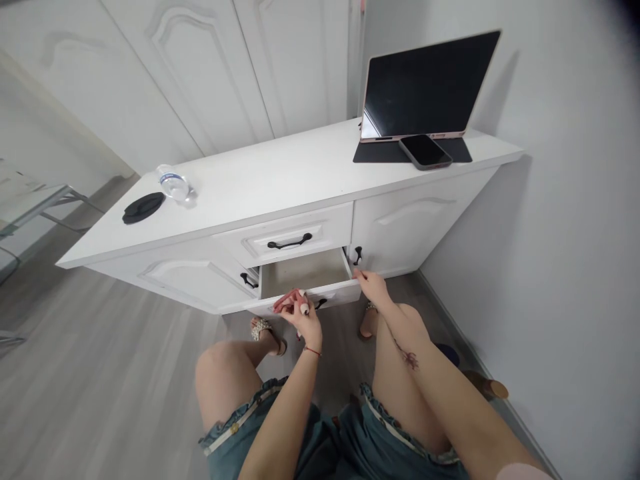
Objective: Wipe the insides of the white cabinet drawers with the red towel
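Observation:
My left hand (306,323) is closed around a small pinkish-red thing (286,300) with pale rounded ends; its kind is not clear. It is held just above the front of the open lower drawer (330,293). Inside, the drawer shows a bare pale bottom. At the drawer's right front corner, my right hand (374,287) has its fingers closed on the edge. A dark handle (321,304) on the drawer front is partly hidden by my left hand. Above, the upper drawer (250,247) is closed.
On the white cabinet top (280,173) stand a dark-screened tablet (430,87) and a phone (425,152) at right. A clear plastic bottle (174,183) and a flat black round thing (143,208) lie at left. A brown bottle-like thing (487,385) lies by the right wall.

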A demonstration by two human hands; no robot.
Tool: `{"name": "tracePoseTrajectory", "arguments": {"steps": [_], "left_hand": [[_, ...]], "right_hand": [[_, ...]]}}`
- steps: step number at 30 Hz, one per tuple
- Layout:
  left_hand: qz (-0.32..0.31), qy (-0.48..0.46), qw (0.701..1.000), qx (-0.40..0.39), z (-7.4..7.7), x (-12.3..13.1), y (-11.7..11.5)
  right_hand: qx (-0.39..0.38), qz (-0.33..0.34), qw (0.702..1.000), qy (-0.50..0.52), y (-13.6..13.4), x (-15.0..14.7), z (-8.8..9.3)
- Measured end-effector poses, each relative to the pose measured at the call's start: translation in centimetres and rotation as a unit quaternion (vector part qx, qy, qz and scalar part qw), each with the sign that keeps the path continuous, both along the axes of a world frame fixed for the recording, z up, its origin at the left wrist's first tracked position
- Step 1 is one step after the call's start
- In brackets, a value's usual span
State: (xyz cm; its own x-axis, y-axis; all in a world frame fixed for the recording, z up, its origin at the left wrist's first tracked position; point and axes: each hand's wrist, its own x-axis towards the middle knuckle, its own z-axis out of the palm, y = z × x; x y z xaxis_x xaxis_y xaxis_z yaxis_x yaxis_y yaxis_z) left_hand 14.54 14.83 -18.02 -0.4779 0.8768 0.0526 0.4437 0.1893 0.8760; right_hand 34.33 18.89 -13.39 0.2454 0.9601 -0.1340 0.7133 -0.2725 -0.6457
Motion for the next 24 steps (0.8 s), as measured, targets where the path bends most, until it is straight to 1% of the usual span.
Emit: {"name": "tracePoseTrajectory", "arguments": {"steps": [3,4,7,9,11,13,18,21,24], "left_hand": [[-0.029,0.096,0.995,0.009,0.0,1.6,-0.5],[-0.052,0.116,0.992,0.013,0.0,2.1,-0.7],[-0.126,0.145,0.981,0.032,0.2,4.0,-1.0],[-0.176,0.157,0.970,0.062,0.1,5.3,-1.1],[-0.216,0.174,0.956,0.096,-0.1,6.5,-1.1],[-0.256,0.204,0.939,0.109,-0.6,7.4,-1.1],[-0.358,0.286,0.885,0.084,-2.0,8.1,-0.7],[-0.408,0.314,0.855,0.062,-3.1,8.0,-0.5],[-0.445,0.329,0.832,0.036,-4.3,7.7,-0.2]], "right_hand": [[0.001,0.004,1.000,-0.002,0.1,0.0,0.1],[0.001,0.003,1.000,-0.002,0.1,0.0,0.0],[0.006,0.002,1.000,0.000,0.2,0.0,-0.1],[0.013,0.004,1.000,0.006,0.2,0.0,-0.1],[0.016,0.007,1.000,0.011,0.1,0.1,-0.1],[0.015,0.010,1.000,0.013,0.1,0.2,-0.1],[0.009,0.020,0.999,0.024,0.0,0.6,0.1],[0.012,0.020,0.999,0.034,0.1,0.7,-0.1],[0.016,0.019,0.999,0.040,0.2,0.8,-0.4]]}}
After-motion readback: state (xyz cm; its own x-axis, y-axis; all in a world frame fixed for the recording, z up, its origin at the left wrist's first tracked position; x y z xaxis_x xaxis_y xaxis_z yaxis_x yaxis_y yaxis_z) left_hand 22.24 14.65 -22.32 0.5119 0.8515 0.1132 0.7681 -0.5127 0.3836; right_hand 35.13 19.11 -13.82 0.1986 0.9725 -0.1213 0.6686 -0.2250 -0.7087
